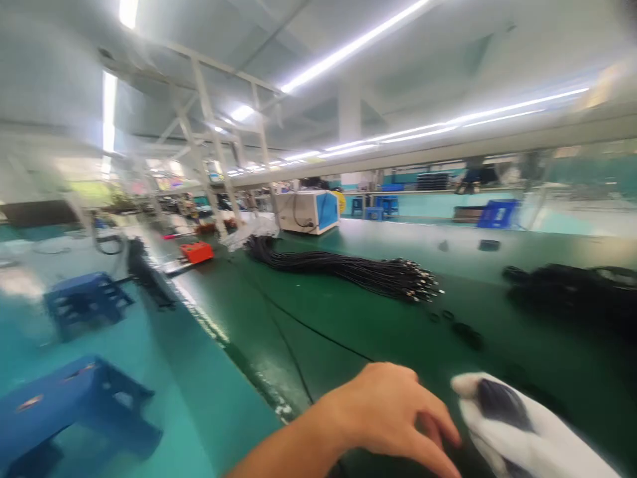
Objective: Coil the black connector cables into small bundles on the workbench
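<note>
My left hand (388,411), bare, reaches in over the green tabletop (308,305) from the bottom of the view. Its thumb stands apart from the bent fingers, and nothing shows between them. A thin black cable (318,330) runs across the table and passes out of sight behind this hand. To its right is my right hand (512,425) in a white glove with a dark patch, smeared by motion, so its fingers cannot be made out. Farther back lies a long bundle of black cables (343,265), its light-tipped ends toward the right.
A white and blue machine (308,211) stands behind the bundle. Dark coiled items (577,292) lie at right, with small black rings (468,335) nearer. A red box (197,251) sits at the table's left edge. Blue stools (74,405) are on the floor at left.
</note>
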The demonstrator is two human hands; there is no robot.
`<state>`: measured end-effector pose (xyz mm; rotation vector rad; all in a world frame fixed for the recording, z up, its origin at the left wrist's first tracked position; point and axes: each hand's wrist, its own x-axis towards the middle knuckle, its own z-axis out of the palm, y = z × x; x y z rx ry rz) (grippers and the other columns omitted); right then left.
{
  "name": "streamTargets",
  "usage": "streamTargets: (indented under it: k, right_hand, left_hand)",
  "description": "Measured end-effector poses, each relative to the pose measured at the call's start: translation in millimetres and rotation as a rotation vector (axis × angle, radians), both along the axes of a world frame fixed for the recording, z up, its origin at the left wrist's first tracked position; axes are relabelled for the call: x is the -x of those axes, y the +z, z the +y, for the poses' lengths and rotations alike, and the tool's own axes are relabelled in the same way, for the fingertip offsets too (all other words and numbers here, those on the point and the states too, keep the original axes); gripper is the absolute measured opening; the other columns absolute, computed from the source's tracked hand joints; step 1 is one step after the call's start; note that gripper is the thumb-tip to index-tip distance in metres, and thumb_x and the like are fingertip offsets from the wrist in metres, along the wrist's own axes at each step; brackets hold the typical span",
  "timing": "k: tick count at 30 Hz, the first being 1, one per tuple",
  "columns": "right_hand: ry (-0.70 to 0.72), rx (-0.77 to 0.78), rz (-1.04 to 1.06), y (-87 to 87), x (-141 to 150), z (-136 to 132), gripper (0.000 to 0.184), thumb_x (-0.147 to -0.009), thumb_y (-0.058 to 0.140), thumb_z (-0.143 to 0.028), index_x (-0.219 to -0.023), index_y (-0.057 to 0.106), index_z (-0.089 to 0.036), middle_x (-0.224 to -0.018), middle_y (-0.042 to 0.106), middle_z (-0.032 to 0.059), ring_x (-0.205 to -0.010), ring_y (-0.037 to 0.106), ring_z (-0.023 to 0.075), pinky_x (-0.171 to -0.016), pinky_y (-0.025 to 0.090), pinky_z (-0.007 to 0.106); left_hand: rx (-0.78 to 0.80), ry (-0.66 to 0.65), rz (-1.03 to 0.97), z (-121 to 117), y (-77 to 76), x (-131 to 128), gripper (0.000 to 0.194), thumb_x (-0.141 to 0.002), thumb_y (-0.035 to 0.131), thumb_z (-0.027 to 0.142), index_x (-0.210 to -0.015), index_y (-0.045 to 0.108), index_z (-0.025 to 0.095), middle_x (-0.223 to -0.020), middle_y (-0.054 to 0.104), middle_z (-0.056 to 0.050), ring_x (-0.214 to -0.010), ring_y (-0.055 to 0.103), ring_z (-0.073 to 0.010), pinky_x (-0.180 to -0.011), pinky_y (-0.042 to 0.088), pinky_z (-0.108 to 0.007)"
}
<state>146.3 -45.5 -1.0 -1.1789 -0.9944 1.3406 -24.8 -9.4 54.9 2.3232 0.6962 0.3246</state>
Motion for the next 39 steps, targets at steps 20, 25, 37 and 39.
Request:
streamTargets:
  k: [20,25,37,39]
  right_hand:
    - [-0.005,-0.094,-0.667,-7.7,2.5,4.0,0.065,-0.059,0.064,-0.019,-0.122,0.048,-0.026,-0.089,0.063,0.0046,-0.081,0.059,0.0245,-0.077,0.044,0.039]
    - [0.091,-0.183,-0.437,23.6,-7.6,-8.9,0.024,-0.062,0.064,-0.019,-0.084,0.056,-0.023,-0.098,0.055,0.0037,-0.062,0.052,0.0136,-0.052,0.045,0.028]
    - [0.548,-0.205,0.415,10.8,-16.6,-8.0,0.058,-0.061,0.075,-0.040,-0.103,0.039,-0.022,-0.064,0.063,-0.0003,-0.036,0.048,0.0074,-0.032,0.031,0.014]
    - [0.552,-0.197,0.408,9.4,-14.0,-8.0,0.061,-0.061,0.076,-0.041,-0.105,0.039,-0.022,-0.062,0.062,-0.0009,-0.035,0.048,0.0075,-0.034,0.033,0.015]
  left_hand:
    - [0.158,0.051,0.248,32.1,6.1,-23.8,0.023,-0.057,0.070,0.032,-0.077,0.065,0.022,-0.074,0.062,0.001,-0.072,0.057,-0.0211,-0.057,0.040,-0.025]
    - [0.236,0.072,0.133,40.5,-8.1,-22.7,0.026,-0.072,0.042,0.015,-0.074,0.067,0.023,-0.080,0.070,0.002,-0.077,0.060,-0.0172,-0.065,0.042,-0.025]
    - [0.798,0.296,-0.512,10.2,3.4,-16.8,0.018,-0.066,0.067,0.016,-0.079,0.056,0.014,-0.067,0.061,0.001,-0.062,0.056,-0.0111,-0.063,0.046,-0.025]
    - [0.813,0.329,-0.537,7.9,2.4,-25.4,0.019,-0.065,0.069,0.016,-0.078,0.055,0.014,-0.063,0.061,0.001,-0.060,0.056,-0.0113,-0.061,0.046,-0.025]
